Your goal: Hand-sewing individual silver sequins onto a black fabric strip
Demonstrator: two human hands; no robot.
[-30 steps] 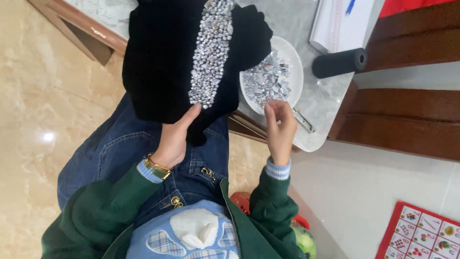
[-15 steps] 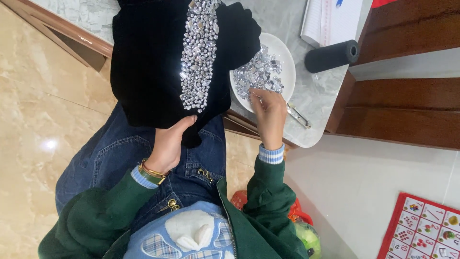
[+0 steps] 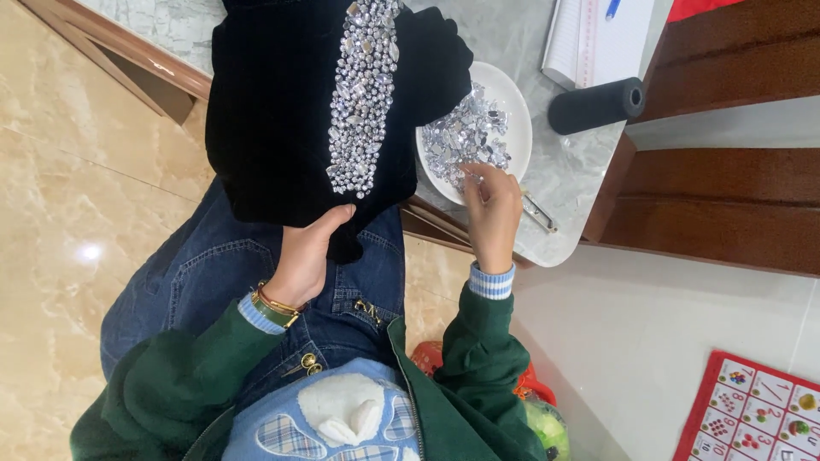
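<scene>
Your right hand [image 3: 494, 209] has dropped from above the white plate [image 3: 518, 102] to its near rim, fingertips pinched together among the loose silver rhinestones [image 3: 465, 141]; whether a stone sits in that grip is too small to tell. Your left hand [image 3: 307, 256] clasps the lower edge of the black velvet garment [image 3: 273, 111], which drapes off the marble surface [image 3: 572, 166] onto your lap, its rhinestone strip [image 3: 366, 94] facing up just beside the plate.

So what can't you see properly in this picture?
- Head view: the black cloth runs off the top edge.
- Right hand: its fingertips curl over the white plate, so any gem in them is too small to tell.
- Left hand: its fingers go under the cloth.
- The metal tool is partly behind the right hand.
</scene>
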